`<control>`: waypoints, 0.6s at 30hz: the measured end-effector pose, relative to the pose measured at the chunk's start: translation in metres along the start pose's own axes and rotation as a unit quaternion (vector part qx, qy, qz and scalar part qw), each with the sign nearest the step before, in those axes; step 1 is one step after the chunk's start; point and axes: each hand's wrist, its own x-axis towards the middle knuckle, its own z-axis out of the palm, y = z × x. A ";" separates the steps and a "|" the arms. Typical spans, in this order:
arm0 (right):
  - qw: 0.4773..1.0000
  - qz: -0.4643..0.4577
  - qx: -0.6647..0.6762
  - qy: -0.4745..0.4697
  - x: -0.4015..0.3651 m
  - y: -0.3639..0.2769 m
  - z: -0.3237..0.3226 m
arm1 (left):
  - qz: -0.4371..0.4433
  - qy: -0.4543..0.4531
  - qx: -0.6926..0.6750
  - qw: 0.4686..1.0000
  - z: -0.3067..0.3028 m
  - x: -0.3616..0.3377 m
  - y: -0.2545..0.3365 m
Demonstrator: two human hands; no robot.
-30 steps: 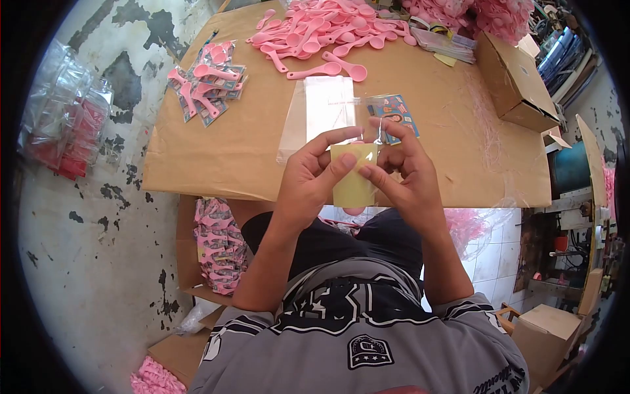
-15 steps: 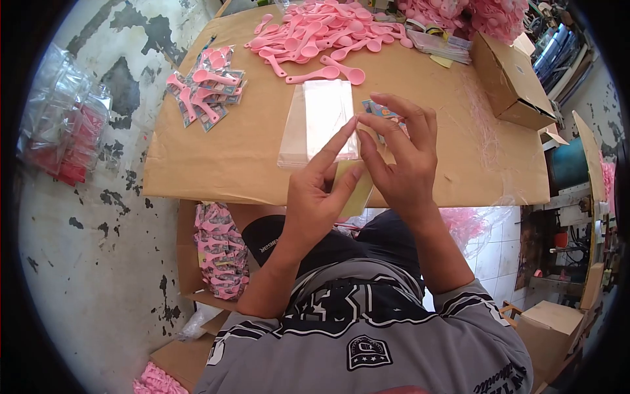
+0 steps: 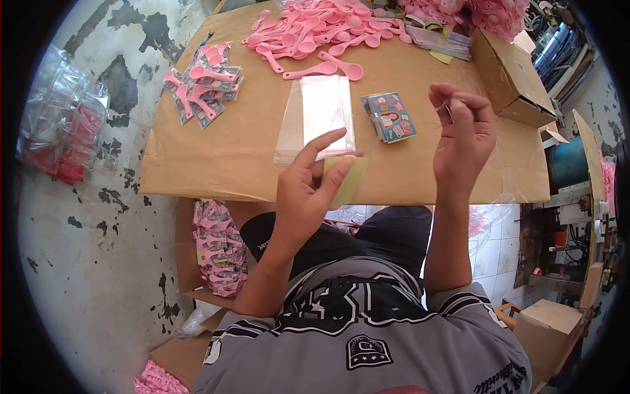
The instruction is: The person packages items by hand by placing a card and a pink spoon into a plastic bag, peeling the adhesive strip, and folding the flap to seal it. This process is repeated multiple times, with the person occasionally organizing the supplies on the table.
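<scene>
My left hand (image 3: 307, 190) holds a small yellowish packet (image 3: 348, 180) above the near edge of the cardboard-covered table (image 3: 216, 157); thumb and forefinger rest on its face. My right hand (image 3: 464, 134) is raised off to the right, its fingertips pinched on a thin clear strip (image 3: 447, 109). Just beyond my left hand lies a stack of clear plastic bags (image 3: 318, 115). A small stack of printed cards (image 3: 390, 117) sits between my hands.
A heap of loose pink spoons (image 3: 315, 29) covers the far side. Packed spoons (image 3: 200, 88) lie at the far left. A cardboard box (image 3: 515, 79) stands at the right. Below the table is a box of finished packets (image 3: 220, 243); bagged red goods (image 3: 62, 128) lie on the floor.
My right hand has left the packet and swung up to the right, pulling a thin strip away. My left hand keeps the packet, now lower and tilted. The printed cards are uncovered.
</scene>
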 end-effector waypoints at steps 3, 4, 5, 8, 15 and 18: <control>0.995 0.028 0.024 -0.098 -0.003 0.002 -0.029 | -0.003 0.030 -0.067 0.997 -0.002 0.003 0.000; 0.987 0.065 -0.017 -0.144 -0.008 0.003 -0.033 | 0.003 0.034 -0.081 0.996 -0.003 0.005 -0.002; 0.975 0.101 -0.057 -0.190 -0.014 0.002 -0.035 | 0.010 0.039 -0.096 0.995 -0.004 0.007 -0.004; 0.946 0.153 -0.142 -0.246 -0.040 0.003 -0.009 | 0.048 0.052 -0.121 0.990 -0.002 0.011 -0.008; 0.919 0.229 -0.105 -0.304 -0.050 0.017 0.009 | 0.037 0.037 -0.070 0.996 -0.013 0.007 -0.004; 0.920 0.239 -0.084 -0.300 -0.047 0.014 0.009 | 0.025 0.050 -0.054 0.997 -0.016 0.005 0.001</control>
